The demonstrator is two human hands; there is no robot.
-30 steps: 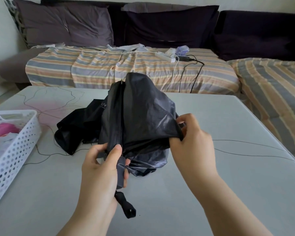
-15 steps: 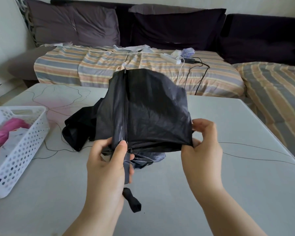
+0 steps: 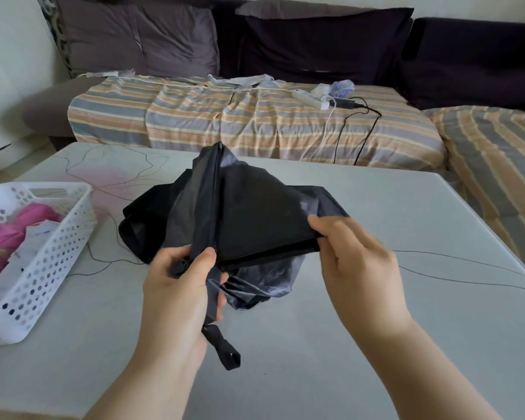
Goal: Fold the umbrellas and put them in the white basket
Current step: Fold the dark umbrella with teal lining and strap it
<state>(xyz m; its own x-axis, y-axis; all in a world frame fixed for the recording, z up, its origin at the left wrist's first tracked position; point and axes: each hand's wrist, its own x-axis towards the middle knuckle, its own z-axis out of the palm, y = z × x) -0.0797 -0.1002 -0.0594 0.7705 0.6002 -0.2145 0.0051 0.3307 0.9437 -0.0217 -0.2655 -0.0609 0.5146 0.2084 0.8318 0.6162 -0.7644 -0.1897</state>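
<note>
- The black umbrella is held just above the middle of the grey table, its canopy loose and crumpled, one panel drawn flat between the two hands and the rest sagging to the left onto the tabletop.
- The cloth looks thin, light and limp, with a slight sheen, so it is likely to slip and spring out of its pleats; the rib running up the middle looks like the only stiff part and probably wants gentle bending at most.
- The left hand is clamped round the bunched base near the shaft, thumb pressed on the rib; this seems the sound place to anchor.
- The right hand pinches the hem of the panel at its far corner, pulling it taut; edges and rib tips look like the best holds for pleating.
- A black wrist strap dangles below the left hand.
- The white basket sits at the table's left edge, near the umbrella, with a pink umbrella and some white paper inside.
- Thin dark lines mark the tabletop.
- Beyond it stands a sofa with a striped cover, dark cushions and a white power strip with cables.
</note>
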